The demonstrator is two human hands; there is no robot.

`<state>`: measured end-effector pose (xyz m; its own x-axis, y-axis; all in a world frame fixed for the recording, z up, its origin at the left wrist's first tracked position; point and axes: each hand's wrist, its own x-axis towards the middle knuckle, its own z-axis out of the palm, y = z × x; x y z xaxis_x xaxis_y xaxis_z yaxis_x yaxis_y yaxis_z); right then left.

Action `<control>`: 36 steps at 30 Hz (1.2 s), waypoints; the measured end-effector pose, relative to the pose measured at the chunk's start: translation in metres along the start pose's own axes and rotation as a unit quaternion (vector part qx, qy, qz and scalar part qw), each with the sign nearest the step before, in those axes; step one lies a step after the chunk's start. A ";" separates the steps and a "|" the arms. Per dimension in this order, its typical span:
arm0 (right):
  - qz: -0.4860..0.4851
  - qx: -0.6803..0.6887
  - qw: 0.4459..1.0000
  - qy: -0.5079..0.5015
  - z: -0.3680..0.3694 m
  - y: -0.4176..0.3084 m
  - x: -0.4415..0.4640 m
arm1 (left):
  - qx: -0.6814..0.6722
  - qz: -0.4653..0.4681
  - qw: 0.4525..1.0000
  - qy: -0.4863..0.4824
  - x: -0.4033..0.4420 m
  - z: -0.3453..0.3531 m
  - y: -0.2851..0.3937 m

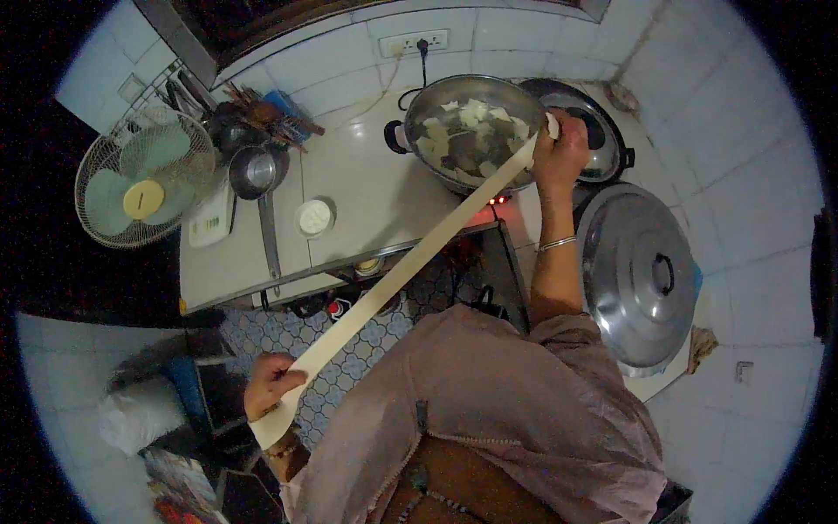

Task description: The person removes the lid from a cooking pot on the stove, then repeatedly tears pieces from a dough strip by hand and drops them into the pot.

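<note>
A long pale strip of dough (406, 266) stretches diagonally between my hands. My left hand (272, 387) grips its lower end at the lower left, with a wider piece hanging below the fingers. At the right rim of the pot, my right hand (563, 153) is closed on the upper end, and a small bit of the strip sticks out by the fingers. The metal pot (415, 109) holds liquid and several pale torn pieces (474, 112).
A large metal lid (633, 279) lies at the right; another lid (608, 162) is behind my right hand. On the counter (349, 201) are a small white bowl (314, 217) and a ladle (268, 236). A fan (144, 179) stands left. Red lights glow below the pot.
</note>
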<state>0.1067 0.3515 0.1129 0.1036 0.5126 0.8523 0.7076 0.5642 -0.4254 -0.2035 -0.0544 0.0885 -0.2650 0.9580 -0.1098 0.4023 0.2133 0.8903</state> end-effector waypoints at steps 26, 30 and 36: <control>-0.052 0.338 0.766 -0.544 -0.017 -0.157 -0.103 | -0.141 0.062 0.987 0.047 0.117 0.108 0.051; -0.119 0.340 0.805 -0.471 -0.010 -0.143 -0.114 | -0.109 0.077 0.991 -0.026 0.120 0.105 0.044; -0.094 0.383 0.762 -0.514 -0.005 -0.140 -0.122 | -0.218 0.094 0.971 0.030 0.127 0.118 0.044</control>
<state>-0.0009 0.2069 0.0701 -0.8301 0.3898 0.3988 -0.0132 0.7012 -0.7128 -0.1158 0.0991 0.0611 -0.2787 0.9565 0.0865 0.0418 -0.0779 0.9961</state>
